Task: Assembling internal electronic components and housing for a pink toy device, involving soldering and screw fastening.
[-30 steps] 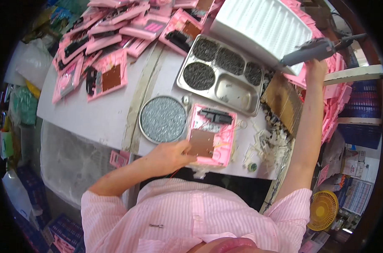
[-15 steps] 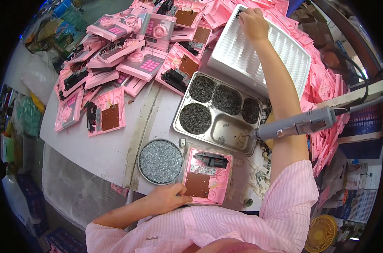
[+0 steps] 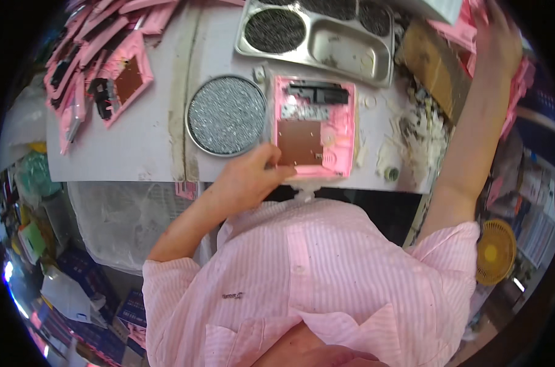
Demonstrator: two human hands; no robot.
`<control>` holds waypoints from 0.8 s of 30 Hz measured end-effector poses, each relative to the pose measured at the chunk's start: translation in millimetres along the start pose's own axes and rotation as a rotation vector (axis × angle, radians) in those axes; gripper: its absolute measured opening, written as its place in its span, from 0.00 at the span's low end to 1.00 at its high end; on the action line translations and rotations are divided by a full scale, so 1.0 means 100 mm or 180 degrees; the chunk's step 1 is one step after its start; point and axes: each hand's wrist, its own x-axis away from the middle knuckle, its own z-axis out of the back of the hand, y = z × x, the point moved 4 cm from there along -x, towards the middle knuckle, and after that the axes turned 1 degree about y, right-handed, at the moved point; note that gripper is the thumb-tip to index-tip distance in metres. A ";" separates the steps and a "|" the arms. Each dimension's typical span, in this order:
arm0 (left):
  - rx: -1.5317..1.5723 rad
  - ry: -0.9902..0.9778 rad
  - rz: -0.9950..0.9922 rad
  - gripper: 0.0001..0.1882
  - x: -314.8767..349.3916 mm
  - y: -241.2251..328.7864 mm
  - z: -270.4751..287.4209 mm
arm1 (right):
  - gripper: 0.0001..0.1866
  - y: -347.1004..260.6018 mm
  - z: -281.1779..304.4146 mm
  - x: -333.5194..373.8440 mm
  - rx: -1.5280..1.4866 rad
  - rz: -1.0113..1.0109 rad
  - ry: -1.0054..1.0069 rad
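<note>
A pink plastic housing [image 3: 341, 153] lies on the table in front of me, its inside facing up. It holds a brown circuit board [image 3: 299, 139], a black mechanism [image 3: 317, 93] and thin wires. My left hand [image 3: 250, 177] grips the housing's near left corner between thumb and fingers. Far to the right, my right hand [image 3: 499, 40] reaches to the picture's upper edge by pink plastic parts [image 3: 455, 33]. Its fingers are smeared, so whether they hold anything cannot be made out. A round dish of small silvery pieces [image 3: 227, 115] stands left of the housing.
Beyond the housing sits a metal compartment tray [image 3: 381, 76] with dark screws in several wells. A white tray's corner [image 3: 439, 7] shows above a brown cardboard piece [image 3: 433, 64]. White plastic scraps [image 3: 409, 144] lie at right. Pink housings [image 3: 76, 67] are heaped at far left.
The view has tipped down, so the table sits higher in the picture. My right hand has moved off the white tray to the right. The grey electric screwdriver is out of view.
</note>
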 end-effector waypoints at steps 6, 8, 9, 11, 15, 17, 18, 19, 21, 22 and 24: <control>-0.0217 -0.0082 -0.0111 0.14 -0.14 0.09 0.10 | 0.09 -0.41 -1.11 2.66 0.2062 -0.1902 -0.0148; -0.0277 -0.0151 -0.0113 0.13 -0.14 0.09 0.12 | 0.07 -0.36 -1.43 2.85 0.2566 -0.1710 -0.0475; -0.0344 -0.0156 -0.0117 0.15 -0.13 0.07 0.11 | 0.07 -0.33 -1.51 2.87 0.2702 -0.1452 -0.0719; -0.0379 -0.0145 -0.0116 0.17 -0.13 0.10 0.11 | 0.08 -0.32 -1.61 2.85 0.2953 -0.0956 -0.1050; -0.0430 -0.0119 -0.0189 0.18 -0.13 0.12 0.11 | 0.09 -0.29 -1.61 2.88 0.2915 -0.0558 -0.1094; -0.0448 -0.0155 -0.0154 0.18 -0.13 0.12 0.11 | 0.09 -0.24 -1.55 2.95 0.2720 -0.0595 -0.1015; -0.0454 -0.0175 -0.0135 0.18 -0.14 0.12 0.11 | 0.09 -0.22 -1.53 2.97 0.2663 -0.0598 -0.0995; -0.0428 -0.0155 -0.0098 0.17 -0.14 0.12 0.11 | 0.09 -0.22 -1.51 2.99 0.2612 -0.0605 -0.0967; -0.0352 -0.0112 -0.0072 0.17 -0.17 0.13 0.08 | 0.10 -0.32 -1.56 2.93 0.2956 -0.0494 -0.1276; -0.0395 -0.0137 -0.0032 0.17 -0.17 0.13 0.08 | 0.10 -0.38 -1.57 2.88 0.3135 -0.0447 -0.1425; -0.0485 -0.0170 0.0038 0.17 -0.16 0.17 0.11 | 0.12 -0.44 -1.35 2.79 0.2800 -0.0914 -0.1357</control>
